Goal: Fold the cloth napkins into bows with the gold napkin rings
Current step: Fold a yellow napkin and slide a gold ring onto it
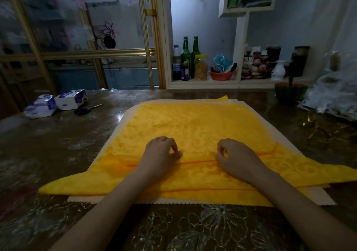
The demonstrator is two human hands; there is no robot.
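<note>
Napkin (193,127): bright yellow square of cloth with a woven pattern, lying spread in the middle of the table. Its near part is folded over itself, with a straight fold edge running left to right under both hands. Its side corners stick out towards the left and right edges.
Underlay (313,197): pale cream cloths with zigzag-cut edges, stacked flat beneath the napkin and showing round its border.
Left hand (160,154): rests knuckles up on the fold edge, fingers curled down, thumb and forefinger pinching the yellow cloth.
Right hand (233,158): just beside the left on the same fold edge, fingers curled, thumb and forefinger closed in a loop on the cloth.
Gold pieces (316,127): shiny gold shapes near the table's right edge, too blurred to tell whether they are rings.
Table (58,134): dark glossy top with a pale flower pattern.
Far left corner: two white-and-blue tissue packs (56,103), with black-handled scissors (87,110) just beside them.
Far right corner: green striped bowl (290,94) near crumpled clear plastic bags (332,98).
</note>
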